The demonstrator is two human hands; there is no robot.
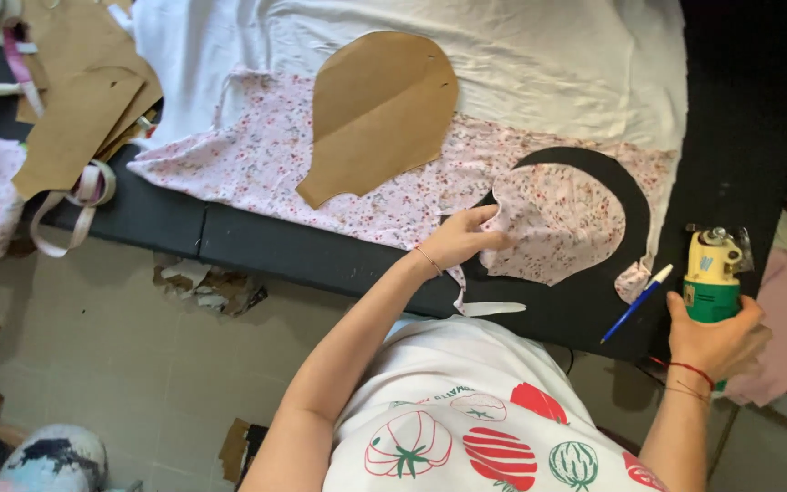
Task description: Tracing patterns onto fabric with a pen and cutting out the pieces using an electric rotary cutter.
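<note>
My left hand pinches the edge of a cut piece of pink floral fabric lying on the black table. A curved gap around that piece shows the black top. My right hand grips a yellow and green electric fabric cutter at the table's right front edge. A brown paper pattern rests flat on the larger floral cloth further left.
White fabric covers the far part of the table. A blue pen lies near the cutter. More brown paper patterns and a pink ribbon sit at the left. Scraps lie on the tiled floor.
</note>
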